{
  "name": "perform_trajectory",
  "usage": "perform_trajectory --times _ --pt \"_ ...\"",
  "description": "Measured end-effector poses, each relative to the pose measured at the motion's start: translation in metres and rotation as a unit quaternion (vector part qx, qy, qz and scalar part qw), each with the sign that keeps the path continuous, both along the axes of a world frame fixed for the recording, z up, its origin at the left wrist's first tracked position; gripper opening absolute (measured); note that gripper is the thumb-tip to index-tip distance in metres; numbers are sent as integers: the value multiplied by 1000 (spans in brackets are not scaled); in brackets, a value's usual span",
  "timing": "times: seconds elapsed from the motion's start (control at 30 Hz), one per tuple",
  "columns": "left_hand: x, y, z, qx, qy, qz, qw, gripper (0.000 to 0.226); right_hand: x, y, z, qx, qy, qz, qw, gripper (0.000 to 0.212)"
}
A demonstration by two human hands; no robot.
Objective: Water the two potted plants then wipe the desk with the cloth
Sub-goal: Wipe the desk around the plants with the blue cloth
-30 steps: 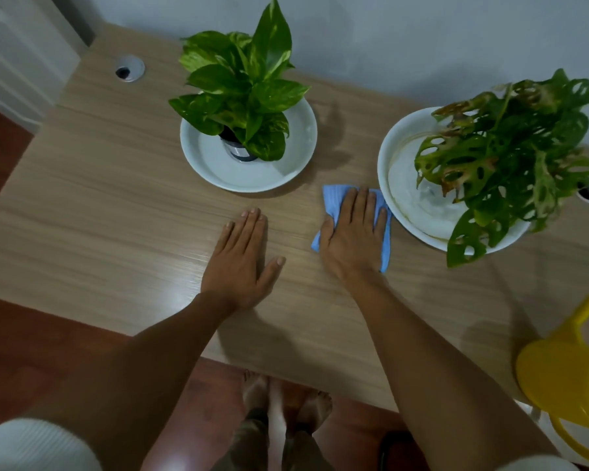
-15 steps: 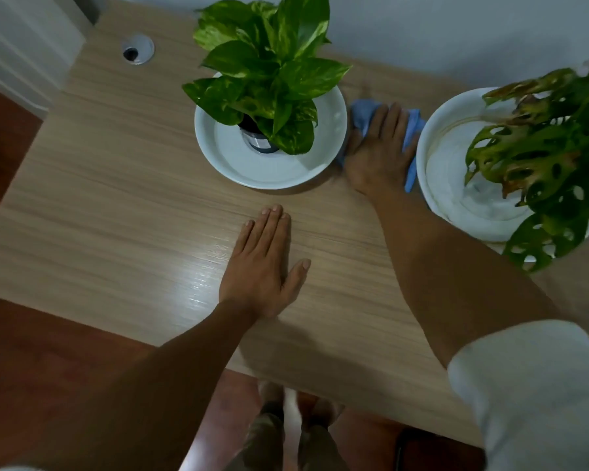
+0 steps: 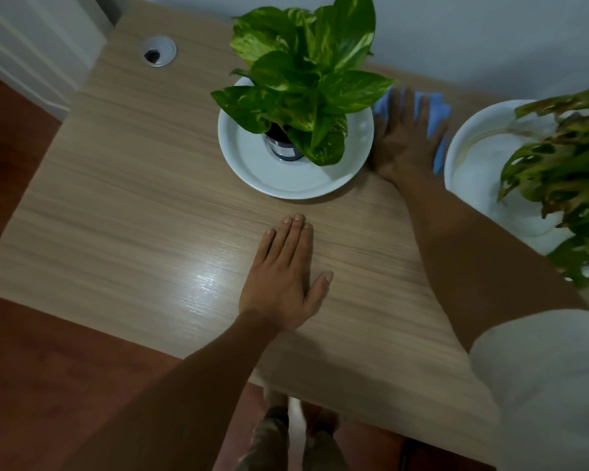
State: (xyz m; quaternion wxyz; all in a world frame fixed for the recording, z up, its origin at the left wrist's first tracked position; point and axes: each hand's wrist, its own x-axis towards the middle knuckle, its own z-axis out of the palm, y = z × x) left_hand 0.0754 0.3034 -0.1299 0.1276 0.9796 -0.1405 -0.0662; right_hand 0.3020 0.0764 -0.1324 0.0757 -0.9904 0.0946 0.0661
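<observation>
- The wooden desk is the biggest thing under me, pale grain with a glare patch on the near side, well short of the pothos saucer that I take as my landmark. A grey wall runs behind the saucer, and reddish wood floor shows below the desk's near edge.
- The second plant, with holed, browning leaves, stands to the right of the saucer in its own white dish.
- The pothos sits in a small dark pot at the saucer's middle, its leaves overhanging the far rim.
- My right hand lies flat, fingers spread, pressing the blue cloth onto the desk just right of the saucer, in the gap between the two dishes. The hand is blurred there.
- My left hand rests palm down in front of the saucer, fingers together, thumb out, holding nothing.
- A round cable grommet sits far left of the saucer, near the desk's back corner.
- I judge that watering is done and I am in the wiping step.
- Next, I think the cloth must come out of that narrow gap without nudging either dish, then sweep the broad bare stretch left of and in front of the saucer.
</observation>
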Motion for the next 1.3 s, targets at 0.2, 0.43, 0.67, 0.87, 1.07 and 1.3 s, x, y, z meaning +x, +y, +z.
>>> perform_trajectory --times 0.2,0.43,0.67,0.87,1.07,1.3 --pt "0 0 2 0 4 1 1000 82 -52 10 3 -19 2 76 997 63" --pt "0 -1 2 -6 -3 -2 1000 77 -139 45 -4 -3 -37 27 999 63" --pt "-6 0 -1 -2 -18 -10 1000 75 -198 43 -2 3 -32 109 994 62" --pt "-4 -4 1 -6 -9 -13 1000 75 -116 13 1 0 -11 24 1000 61" --pt "-3 -1 -2 -8 -2 -8 1000 76 -48 -6 -7 15 1 19 1000 67" --pt "-3 3 2 -52 7 -13 999 73 -120 29 0 13 6 17 1000 63"
